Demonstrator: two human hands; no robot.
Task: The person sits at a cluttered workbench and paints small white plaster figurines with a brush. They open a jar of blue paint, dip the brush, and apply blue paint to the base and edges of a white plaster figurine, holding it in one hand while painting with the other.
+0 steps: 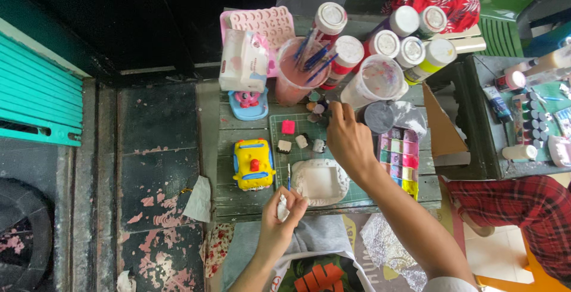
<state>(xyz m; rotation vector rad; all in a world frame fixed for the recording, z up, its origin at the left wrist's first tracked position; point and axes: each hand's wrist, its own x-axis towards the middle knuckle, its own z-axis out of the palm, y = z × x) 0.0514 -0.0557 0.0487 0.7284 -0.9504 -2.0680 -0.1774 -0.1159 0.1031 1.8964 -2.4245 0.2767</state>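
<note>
My left hand (279, 217) is at the table's near edge, shut on a small white piece together with a thin blue-tipped brush (289, 179) that stands up from the fingers. My right hand (348, 140) reaches over the green cutting mat (279, 132), its fingertips pinched near a few small paint pots (316, 105) beside a dark round lid (379, 117); whether it holds anything is hidden. A white plaster frame (321, 182) lies on the mat between my hands. Small painted pieces, one of them pink (288, 126), sit on the mat.
A yellow toy car (254, 164) stands left of the mat and a colour palette tray (399, 158) to the right. Behind are a pink cup of brushes (300, 69), a clear cup (376, 79), several paint bottles (386, 42), a tissue pack (242, 60) and another person's red-checked leg (511, 200).
</note>
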